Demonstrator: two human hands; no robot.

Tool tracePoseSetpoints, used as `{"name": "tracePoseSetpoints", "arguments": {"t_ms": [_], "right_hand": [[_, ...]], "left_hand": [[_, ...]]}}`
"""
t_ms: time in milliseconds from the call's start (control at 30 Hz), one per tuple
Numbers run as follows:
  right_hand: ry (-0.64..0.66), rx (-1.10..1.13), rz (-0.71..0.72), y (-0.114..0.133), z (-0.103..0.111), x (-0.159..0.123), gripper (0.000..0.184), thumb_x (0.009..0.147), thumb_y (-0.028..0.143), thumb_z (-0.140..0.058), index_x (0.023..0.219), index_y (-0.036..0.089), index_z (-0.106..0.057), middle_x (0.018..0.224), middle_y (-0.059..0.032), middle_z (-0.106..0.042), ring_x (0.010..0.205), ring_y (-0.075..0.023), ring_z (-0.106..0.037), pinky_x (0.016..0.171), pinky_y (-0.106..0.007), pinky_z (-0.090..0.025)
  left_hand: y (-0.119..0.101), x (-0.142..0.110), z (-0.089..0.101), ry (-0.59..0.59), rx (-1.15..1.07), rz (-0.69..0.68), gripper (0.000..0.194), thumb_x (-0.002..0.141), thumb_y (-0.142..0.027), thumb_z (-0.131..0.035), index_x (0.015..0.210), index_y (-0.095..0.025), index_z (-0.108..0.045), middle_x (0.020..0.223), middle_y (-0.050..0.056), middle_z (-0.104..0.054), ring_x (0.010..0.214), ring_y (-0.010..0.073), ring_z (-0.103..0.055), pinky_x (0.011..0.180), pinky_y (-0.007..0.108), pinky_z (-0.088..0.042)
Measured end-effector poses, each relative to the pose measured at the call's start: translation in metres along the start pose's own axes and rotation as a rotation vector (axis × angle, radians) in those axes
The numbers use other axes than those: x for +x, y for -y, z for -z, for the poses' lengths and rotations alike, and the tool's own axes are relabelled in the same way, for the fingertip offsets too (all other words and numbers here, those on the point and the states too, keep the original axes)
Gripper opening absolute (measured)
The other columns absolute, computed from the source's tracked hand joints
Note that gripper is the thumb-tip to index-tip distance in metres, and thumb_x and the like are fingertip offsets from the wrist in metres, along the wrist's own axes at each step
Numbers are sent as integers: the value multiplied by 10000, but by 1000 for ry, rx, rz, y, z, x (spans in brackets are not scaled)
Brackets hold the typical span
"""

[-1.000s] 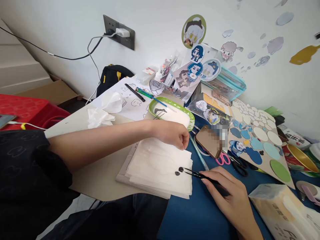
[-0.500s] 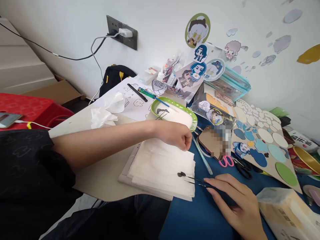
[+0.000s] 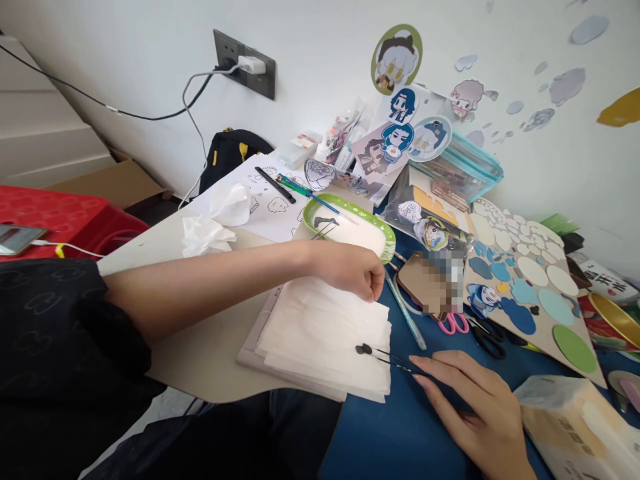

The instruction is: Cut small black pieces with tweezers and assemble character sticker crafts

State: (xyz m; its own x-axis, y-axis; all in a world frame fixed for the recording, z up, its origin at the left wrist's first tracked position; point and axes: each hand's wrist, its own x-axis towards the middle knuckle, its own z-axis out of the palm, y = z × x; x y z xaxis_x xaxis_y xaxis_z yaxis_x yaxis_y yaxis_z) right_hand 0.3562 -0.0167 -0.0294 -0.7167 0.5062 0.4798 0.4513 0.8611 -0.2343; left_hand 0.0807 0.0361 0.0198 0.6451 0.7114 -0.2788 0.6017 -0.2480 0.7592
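My left hand [image 3: 357, 272] rests with curled fingers on the top edge of a stack of white tissue sheets [image 3: 320, 337], pinching it. My right hand [image 3: 475, 407] lies on the blue table surface [image 3: 400, 433] and holds thin black tweezers [image 3: 395, 359]. The tweezer tips touch two small black paper pieces [image 3: 363, 349] lying on the tissue near its right edge.
A green-rimmed oval dish [image 3: 350, 230] with white contents stands behind my left hand. Pink-handled scissors [image 3: 453, 325], a blue pen [image 3: 406, 312], a board of paper cutouts [image 3: 530, 280], a tissue pack [image 3: 575, 427] and crumpled tissues [image 3: 207, 230] lie around.
The tweezers drew back slightly from the black pieces, then returned so the tips touch them again. My left hand has stayed put.
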Motion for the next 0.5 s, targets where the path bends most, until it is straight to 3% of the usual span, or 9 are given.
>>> {"name": "tracePoseSetpoints", "arguments": {"t_ms": [300,500], "right_hand": [[-32,-66,31,-4,0,-8,288,805,117,-601,1050,261,-649,871,-37,-667,751,-171,-645,717,-308,-530],[-143,-146,35,-5,0,-18,431,773,103,-643,1145,318,-619,850,-21,-669,717,-190,-630,734,-359,-520]], "left_hand": [[1,0,0,3,-4,-1,165,738,-232,-535,862,-167,-621,861,23,-671,764,132,-580,634,218,-399],[0,-1,0,0,-4,-2,155,739,-216,-533,854,-162,-622,865,27,-669,759,132,-585,633,219,-404]]}}
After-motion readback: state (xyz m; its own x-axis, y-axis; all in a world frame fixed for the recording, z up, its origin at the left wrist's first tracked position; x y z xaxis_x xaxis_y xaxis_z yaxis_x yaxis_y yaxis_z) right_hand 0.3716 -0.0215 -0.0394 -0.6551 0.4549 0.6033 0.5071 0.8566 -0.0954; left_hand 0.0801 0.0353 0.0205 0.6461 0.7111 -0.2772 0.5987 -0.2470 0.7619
